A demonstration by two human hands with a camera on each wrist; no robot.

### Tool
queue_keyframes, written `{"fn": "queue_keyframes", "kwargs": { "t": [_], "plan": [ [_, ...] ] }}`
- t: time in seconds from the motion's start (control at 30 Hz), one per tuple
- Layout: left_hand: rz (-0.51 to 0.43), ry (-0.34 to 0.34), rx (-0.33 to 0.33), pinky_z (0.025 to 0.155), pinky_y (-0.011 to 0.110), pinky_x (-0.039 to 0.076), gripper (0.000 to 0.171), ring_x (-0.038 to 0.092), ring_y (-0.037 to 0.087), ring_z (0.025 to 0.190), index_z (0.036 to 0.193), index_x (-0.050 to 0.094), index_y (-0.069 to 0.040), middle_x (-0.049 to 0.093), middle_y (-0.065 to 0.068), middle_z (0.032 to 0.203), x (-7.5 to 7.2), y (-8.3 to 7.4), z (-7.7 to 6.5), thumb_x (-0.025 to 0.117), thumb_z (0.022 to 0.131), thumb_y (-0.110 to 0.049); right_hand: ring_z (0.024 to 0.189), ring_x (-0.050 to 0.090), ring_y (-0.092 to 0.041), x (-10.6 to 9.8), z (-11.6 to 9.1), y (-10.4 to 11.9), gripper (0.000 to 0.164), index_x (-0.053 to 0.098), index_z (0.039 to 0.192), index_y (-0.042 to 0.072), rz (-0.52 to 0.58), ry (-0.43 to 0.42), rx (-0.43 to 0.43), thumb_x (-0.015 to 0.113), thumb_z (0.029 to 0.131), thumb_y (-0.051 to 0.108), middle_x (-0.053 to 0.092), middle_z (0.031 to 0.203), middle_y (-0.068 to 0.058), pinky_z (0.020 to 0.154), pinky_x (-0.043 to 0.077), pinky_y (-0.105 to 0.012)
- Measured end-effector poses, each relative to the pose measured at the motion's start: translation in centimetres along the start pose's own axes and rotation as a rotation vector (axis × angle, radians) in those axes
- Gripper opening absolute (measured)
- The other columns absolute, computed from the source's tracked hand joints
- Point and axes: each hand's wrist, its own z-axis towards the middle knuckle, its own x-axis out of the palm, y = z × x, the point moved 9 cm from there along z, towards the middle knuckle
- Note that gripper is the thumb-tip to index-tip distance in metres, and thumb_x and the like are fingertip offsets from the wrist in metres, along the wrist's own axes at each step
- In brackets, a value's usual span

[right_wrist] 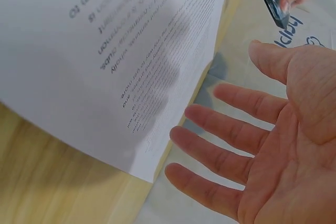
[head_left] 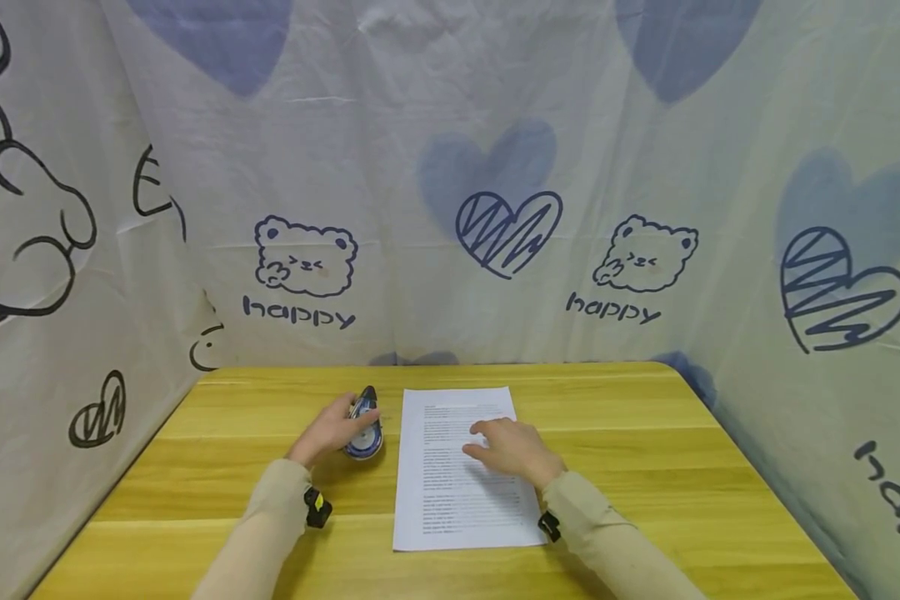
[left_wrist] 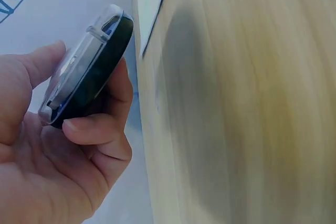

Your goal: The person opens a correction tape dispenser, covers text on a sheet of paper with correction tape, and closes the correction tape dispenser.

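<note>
A blue-and-clear correction tape (head_left: 365, 442) with a dark tapered tip is held above the table by my left hand (head_left: 328, 433), left of the printed sheet. In the left wrist view, the thumb lies on the clear side of the correction tape (left_wrist: 79, 72) and curled fingers support its dark side. My right hand (head_left: 516, 450) hovers over the right part of the printed sheet (head_left: 457, 521). From the right wrist view, that hand (right_wrist: 262, 135) has its fingers spread and slightly bent, with nothing in them. The sheet lies flat, text side up.
The yellow wood-grain table (head_left: 645, 467) extends on both sides of the sheet. Behind and beside it hangs a white cloth (head_left: 405, 317) printed with hearts and bears. A dark wrist device (head_left: 317, 508) sits on the left sleeve.
</note>
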Motion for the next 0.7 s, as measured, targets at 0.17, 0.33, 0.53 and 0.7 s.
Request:
{"fn": "queue_keyframes", "kwargs": {
  "t": [0.17, 0.33, 0.53, 0.7],
  "plan": [
    [-0.023, -0.018, 0.028, 0.106, 0.057, 0.043, 0.079, 0.047, 0.044, 0.130, 0.149, 0.033, 0.001, 0.044, 0.028, 0.145, 1.0, -1.2, 0.3, 0.055, 0.096, -0.054, 0.104, 0.068, -0.026, 0.0, 0.1, 0.1, 0.041, 0.069, 0.121, 0.012, -0.002, -0.019, -0.004, 0.063, 0.094, 0.042, 0.072, 0.115, -0.006, 0.081, 0.056, -0.046],
    [-0.058, -0.034, 0.048, 0.083, 0.040, 0.055, 0.057, 0.060, 0.029, 0.106, 0.141, 0.045, -0.005, 0.058, 0.021, 0.129, 2.0, -2.2, 0.6, 0.057, 0.098, -0.040, 0.103, 0.068, -0.026, -0.2, 0.3, 0.6, 0.041, 0.069, 0.119, 0.011, 0.009, -0.031, -0.014, 0.063, 0.093, 0.042, 0.073, 0.113, -0.007, 0.082, 0.056, -0.046],
    [-0.088, -0.057, 0.065, 0.071, 0.033, 0.055, 0.049, 0.059, 0.026, 0.100, 0.135, 0.050, -0.006, 0.057, 0.019, 0.125, 2.9, -3.3, 0.8, 0.060, 0.098, -0.036, 0.098, 0.069, -0.024, -0.4, 0.5, 1.0, 0.039, 0.070, 0.117, 0.011, 0.011, -0.041, -0.022, 0.065, 0.092, 0.040, 0.074, 0.108, -0.006, 0.080, 0.056, -0.045],
    [-0.132, -0.081, 0.078, 0.062, 0.035, 0.056, 0.046, 0.060, 0.025, 0.090, 0.132, 0.051, -0.007, 0.059, 0.019, 0.117, 3.6, -4.1, 0.7, 0.061, 0.097, -0.034, 0.097, 0.069, -0.025, -0.4, 0.5, 1.3, 0.038, 0.071, 0.116, 0.011, 0.027, -0.044, -0.027, 0.067, 0.091, 0.040, 0.074, 0.107, -0.008, 0.079, 0.056, -0.047]
  ]
}}
